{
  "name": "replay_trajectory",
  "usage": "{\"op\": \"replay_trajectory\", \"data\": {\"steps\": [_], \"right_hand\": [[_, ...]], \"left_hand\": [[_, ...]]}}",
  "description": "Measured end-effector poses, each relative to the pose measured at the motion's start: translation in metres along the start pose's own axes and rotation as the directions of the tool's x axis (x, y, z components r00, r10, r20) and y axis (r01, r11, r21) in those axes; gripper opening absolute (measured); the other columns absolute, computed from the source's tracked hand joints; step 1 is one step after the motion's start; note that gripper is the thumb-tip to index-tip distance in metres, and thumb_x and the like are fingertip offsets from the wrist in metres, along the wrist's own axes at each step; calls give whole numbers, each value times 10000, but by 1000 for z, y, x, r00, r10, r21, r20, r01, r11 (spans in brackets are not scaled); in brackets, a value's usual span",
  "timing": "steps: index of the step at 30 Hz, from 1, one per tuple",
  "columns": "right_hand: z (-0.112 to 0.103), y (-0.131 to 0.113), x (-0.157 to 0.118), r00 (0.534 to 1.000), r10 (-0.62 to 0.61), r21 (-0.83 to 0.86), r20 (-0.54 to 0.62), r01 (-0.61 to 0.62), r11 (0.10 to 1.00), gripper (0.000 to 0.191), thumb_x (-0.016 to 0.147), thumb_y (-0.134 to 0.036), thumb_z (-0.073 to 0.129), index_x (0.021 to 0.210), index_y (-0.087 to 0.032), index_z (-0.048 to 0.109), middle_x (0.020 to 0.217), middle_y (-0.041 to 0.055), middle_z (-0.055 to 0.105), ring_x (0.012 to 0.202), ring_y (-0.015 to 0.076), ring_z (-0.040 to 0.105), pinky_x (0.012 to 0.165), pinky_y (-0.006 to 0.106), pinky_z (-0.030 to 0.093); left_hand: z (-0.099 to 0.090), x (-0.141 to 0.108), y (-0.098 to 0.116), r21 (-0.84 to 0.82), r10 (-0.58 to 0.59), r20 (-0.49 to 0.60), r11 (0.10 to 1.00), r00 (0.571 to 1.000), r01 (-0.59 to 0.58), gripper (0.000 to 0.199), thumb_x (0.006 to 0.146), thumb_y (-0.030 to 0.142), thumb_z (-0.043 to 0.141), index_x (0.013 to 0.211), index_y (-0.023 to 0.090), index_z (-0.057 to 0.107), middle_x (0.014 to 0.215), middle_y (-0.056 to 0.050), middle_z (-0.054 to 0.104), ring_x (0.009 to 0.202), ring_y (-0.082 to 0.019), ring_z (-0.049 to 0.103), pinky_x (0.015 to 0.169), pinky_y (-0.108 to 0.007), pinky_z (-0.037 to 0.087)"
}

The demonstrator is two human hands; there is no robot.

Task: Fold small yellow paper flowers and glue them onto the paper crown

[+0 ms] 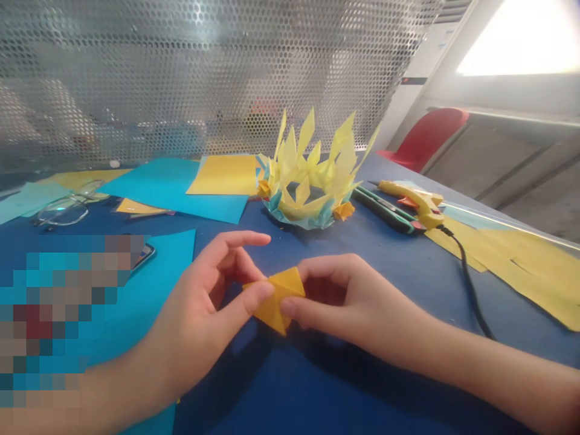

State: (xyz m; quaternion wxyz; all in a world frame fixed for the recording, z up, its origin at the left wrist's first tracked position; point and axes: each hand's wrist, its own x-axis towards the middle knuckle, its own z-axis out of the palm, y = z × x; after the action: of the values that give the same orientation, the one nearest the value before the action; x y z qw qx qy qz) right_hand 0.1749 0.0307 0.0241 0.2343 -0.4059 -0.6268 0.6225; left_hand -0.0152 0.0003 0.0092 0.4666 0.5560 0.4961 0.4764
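Note:
A small folded piece of orange-yellow paper [283, 284] is held between both hands above the blue table. My left hand [212, 296] pinches its left side between thumb and a finger, with the index finger stretched out above. My right hand [339, 290] grips its right side, thumb in front and fingers behind. Just beyond the hands stands a paper crown [303, 181] with tall pale-yellow points, a light-blue base and orange folded flowers. The fingertips behind the folded paper are hidden.
A yellow glue gun [423, 208] with a black cord lies right of the crown, beside a green-handled cutter [385, 208]. Yellow paper strips [521, 260] lie at the right. Blue sheets [158, 187], an orange-yellow sheet [226, 175] and glasses [63, 211] lie left. A perforated metal screen [181, 78] stands behind.

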Motion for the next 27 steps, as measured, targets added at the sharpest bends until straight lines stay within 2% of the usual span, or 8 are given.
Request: {"op": "replay_trajectory", "data": {"steps": [3,6,9,11,13,16,20,27], "right_hand": [[0,-1,0,999,48,107,-5,-47,993,190,691,-261,834,737,-152,685,654,-20,677,587,72,576,504,147,419],[0,-3,2,999,23,192,-48,-14,981,200,677,-275,847,734,-157,696,641,-26,689,589,73,603,555,157,471],[-1,-4,4,995,-53,256,-80,72,964,169,692,-267,842,729,-162,714,619,-41,682,564,63,595,557,153,487],[-3,-4,5,994,-74,280,-77,93,955,148,694,-237,844,738,-158,728,621,-40,685,564,63,596,552,148,488],[-4,-4,5,995,-71,298,-66,88,950,147,691,-224,849,762,-154,742,634,-33,692,574,66,602,558,149,492],[-6,-4,4,996,-76,339,-51,89,937,187,664,-250,870,764,-143,753,643,-21,695,564,65,595,557,159,494],[-6,-4,3,995,-101,376,-25,103,921,235,648,-296,881,750,-131,749,605,-22,675,528,62,573,538,170,488],[-6,-2,4,994,-109,390,6,98,916,161,682,-236,862,721,-136,742,589,-28,676,516,53,562,524,154,451]], "left_hand": [[-1,-1,-2,111,172,-23,979,985,-169,172,835,258,720,941,384,671,846,62,618,823,-121,600,756,-180,512],[-2,-4,-3,177,305,-27,939,952,-296,130,767,271,789,837,359,725,982,39,618,958,-156,589,830,-206,495],[-2,-7,-2,188,251,-14,951,968,-244,266,666,279,868,884,389,761,1016,45,625,846,-141,618,800,-211,526],[-2,-8,-2,174,200,3,965,980,-197,306,673,267,865,929,401,766,1019,48,651,807,-132,644,785,-207,552],[-2,-7,-1,141,170,0,975,985,-169,280,705,253,843,935,397,774,1019,47,682,848,-147,677,797,-210,579],[-2,-5,-3,103,213,-14,972,977,-211,313,720,214,826,961,408,780,1026,57,718,909,-159,708,826,-210,607],[-2,-3,-3,108,299,-22,949,954,-295,402,687,159,833,979,431,781,992,90,743,899,-115,727,844,-127,576],[-2,-2,1,118,299,-69,950,952,-290,336,620,208,876,871,418,803,895,104,753,777,-83,732,703,-58,574]]}}
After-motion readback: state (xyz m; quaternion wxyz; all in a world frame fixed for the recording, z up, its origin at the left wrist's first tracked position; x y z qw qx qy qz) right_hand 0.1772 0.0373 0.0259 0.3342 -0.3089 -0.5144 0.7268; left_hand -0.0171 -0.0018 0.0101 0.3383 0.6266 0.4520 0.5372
